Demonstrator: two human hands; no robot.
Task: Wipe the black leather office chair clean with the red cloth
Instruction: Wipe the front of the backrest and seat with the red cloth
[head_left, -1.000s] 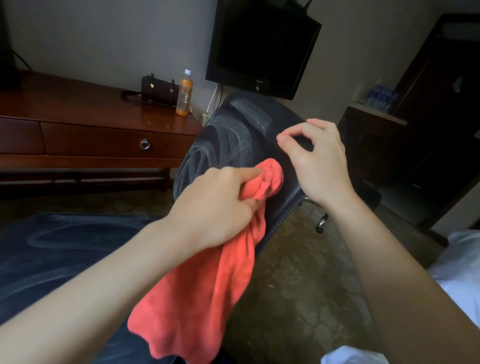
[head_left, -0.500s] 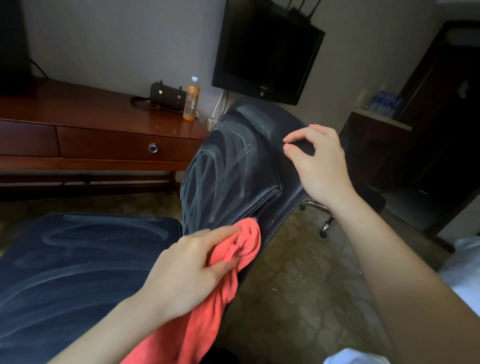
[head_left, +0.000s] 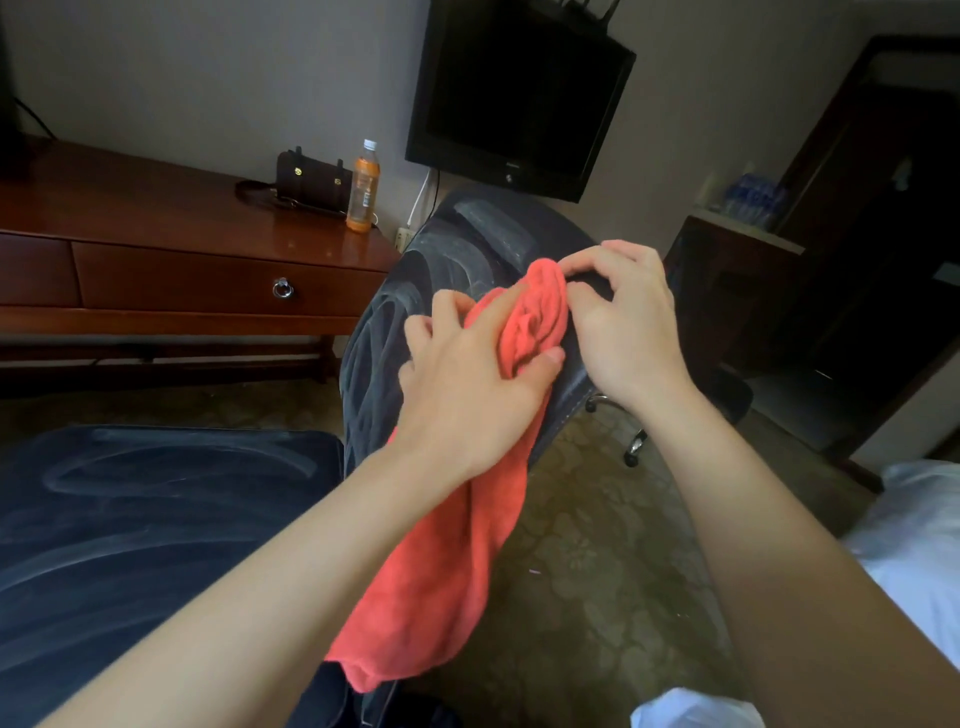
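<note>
the left hand (head_left: 467, 395) holds the bunched red cloth (head_left: 447, 561) against the streaked backrest of the black leather chair (head_left: 384, 332), its tail hanging down, while the right hand (head_left: 623, 332) grips the backrest's edge just beside the bunch.

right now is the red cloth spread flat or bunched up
Bunched up. The red cloth is gathered into folds in the left hand against the chair back, and the rest hangs loose below.

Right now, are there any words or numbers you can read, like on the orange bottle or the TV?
Orange bottle: its label has print, too blurred to read.
TV: a small mark on the bottom frame, too small to read.
Water bottle pack: blurred, nothing readable.
So no text can be read.
</note>
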